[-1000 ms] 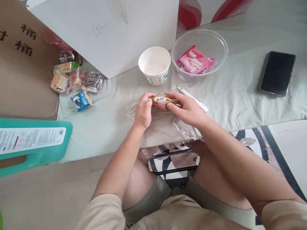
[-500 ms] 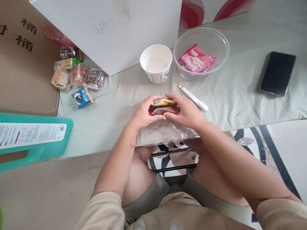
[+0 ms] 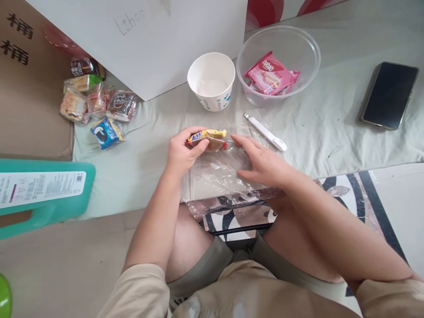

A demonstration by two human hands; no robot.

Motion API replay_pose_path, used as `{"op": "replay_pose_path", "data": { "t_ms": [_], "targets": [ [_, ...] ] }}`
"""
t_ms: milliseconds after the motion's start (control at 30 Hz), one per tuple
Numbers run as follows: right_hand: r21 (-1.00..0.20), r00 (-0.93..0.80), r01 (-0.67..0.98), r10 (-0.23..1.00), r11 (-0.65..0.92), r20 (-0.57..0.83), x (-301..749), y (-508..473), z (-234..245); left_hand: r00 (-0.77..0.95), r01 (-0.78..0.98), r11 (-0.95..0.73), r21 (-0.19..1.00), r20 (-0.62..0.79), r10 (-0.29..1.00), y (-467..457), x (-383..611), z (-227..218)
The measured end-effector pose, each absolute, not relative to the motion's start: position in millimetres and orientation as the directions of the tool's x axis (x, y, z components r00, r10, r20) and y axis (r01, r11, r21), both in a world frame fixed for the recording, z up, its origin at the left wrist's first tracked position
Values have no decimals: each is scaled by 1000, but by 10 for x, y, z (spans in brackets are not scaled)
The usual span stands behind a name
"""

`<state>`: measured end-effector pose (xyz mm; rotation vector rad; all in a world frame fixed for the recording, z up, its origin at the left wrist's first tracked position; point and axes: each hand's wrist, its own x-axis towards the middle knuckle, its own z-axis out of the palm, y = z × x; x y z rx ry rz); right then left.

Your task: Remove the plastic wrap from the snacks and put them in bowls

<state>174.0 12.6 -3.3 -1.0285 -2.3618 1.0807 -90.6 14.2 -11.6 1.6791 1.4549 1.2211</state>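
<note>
My left hand is closed around wrapped snack packets: a yellow packet on the far side and a clear-fronted packet with red ends nearer me. Just to the right, my right hand is open, thumb and fingers apart, touching or hovering over a clear plastic bag. That bag lies crumpled under both hands and hangs over the near edge of the cloth. A white utility knife lies beyond my right hand. Farther back stands a white paper cup with blue print.
A clear plastic bowl holds pink wafer packets. Several wrapped snacks lie at left beside a white box and a cardboard box. A phone rests at right; a teal container stands at left.
My right hand has let go of the packets, moved slightly right and opened. The left hand has shifted left with the packets still in it. The camera view has moved a little.
</note>
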Motion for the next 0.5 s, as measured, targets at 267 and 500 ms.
{"op": "replay_pose_path", "data": {
  "t_ms": [267, 500],
  "targets": [
    [-795, -636, 329, 742, 510, 213, 1817, 140, 13, -332, 91, -328, 940, 340, 880, 217, -841, -71],
    [-820, -436, 290, 830, 494, 347, 1775, 170, 20, -172, 33, -208, 978, 211, 962, 114, -571, -19]
  ]
}}
